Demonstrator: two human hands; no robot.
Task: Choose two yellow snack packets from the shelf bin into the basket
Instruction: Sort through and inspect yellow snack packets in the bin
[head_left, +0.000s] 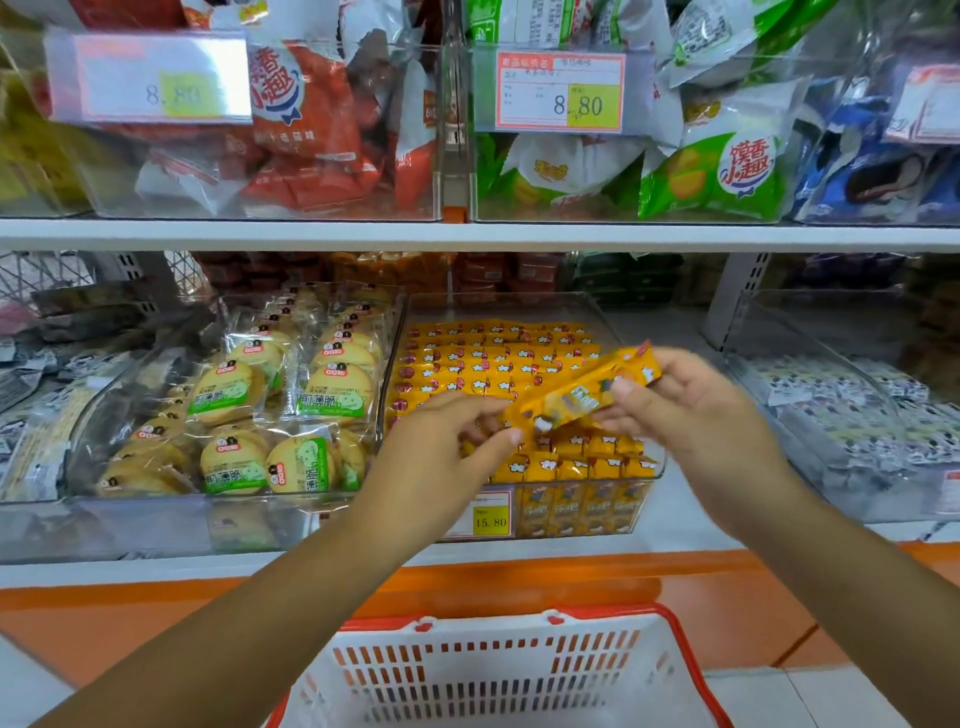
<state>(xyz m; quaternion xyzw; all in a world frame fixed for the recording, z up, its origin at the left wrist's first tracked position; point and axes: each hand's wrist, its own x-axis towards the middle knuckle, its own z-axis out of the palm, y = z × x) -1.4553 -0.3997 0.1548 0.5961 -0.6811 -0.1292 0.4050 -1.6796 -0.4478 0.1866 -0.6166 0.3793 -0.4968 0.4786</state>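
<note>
We're mid-pick: our right hand (691, 410) pinches a yellow packet (587, 397) over the bin (506, 301). We cannot tell the left hand's (441, 447) grip. Next, lower it to the basket (493, 675) at six o'clock.

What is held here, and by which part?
The right hand pinches one yellow snack packet by its upper right end; whether the left hand grips its lower end cannot be told.

The basket (493, 670) is cut off by the bottom edge, so I see only its far wall. The yellow packet (587, 397) in my right hand (691, 410) is smeared, and it could be one or two. I cannot tell if my left hand (441, 441) grips its end. That wrist hides part of the price tag (491, 514).
</note>
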